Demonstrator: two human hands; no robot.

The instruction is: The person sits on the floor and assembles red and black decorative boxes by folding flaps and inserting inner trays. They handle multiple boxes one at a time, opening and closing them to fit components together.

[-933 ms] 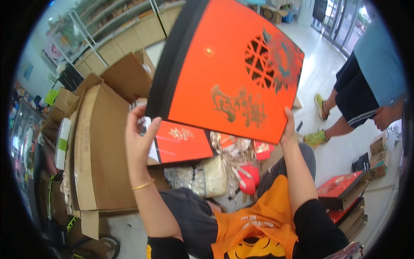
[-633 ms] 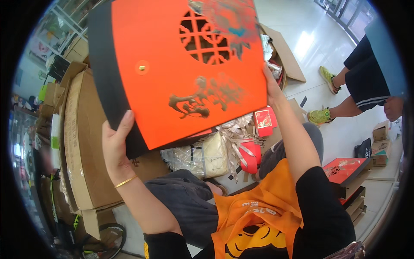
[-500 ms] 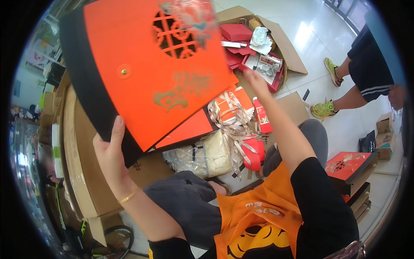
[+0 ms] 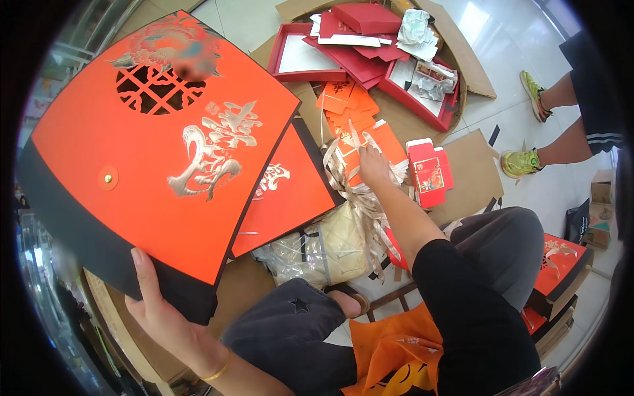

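Note:
My left hand [image 4: 178, 323] is closed around the lower edge of a large orange-red gift box [image 4: 158, 218]. The box is tilted up at the left, with black sides, a round lattice cutout, a gold floral design and a gold button. My right hand [image 4: 374, 165] reaches down onto a tangle of beige ribbons [image 4: 360, 204] lying over orange packets [image 4: 389, 142]. Its fingers look stretched out and apart, touching the ribbons, though the fingertips partly blend into them. Behind the held box, a second orange-red box [image 4: 297, 191] with black edges lies partly covered.
A large open carton [image 4: 477, 76] holds red boxes and crumpled paper at the back. Beside the ribbons lies a small red box [image 4: 429, 175]. A plastic-wrapped bundle [image 4: 323, 247] sits before my legs. More gift boxes [image 4: 558, 270] are stacked at right; another person's shoes [image 4: 520, 163] stand nearby.
My right hand has come down from near the carton to the ribbons and orange packets. The gift box in my left hand has moved left and lower, and my view has shifted.

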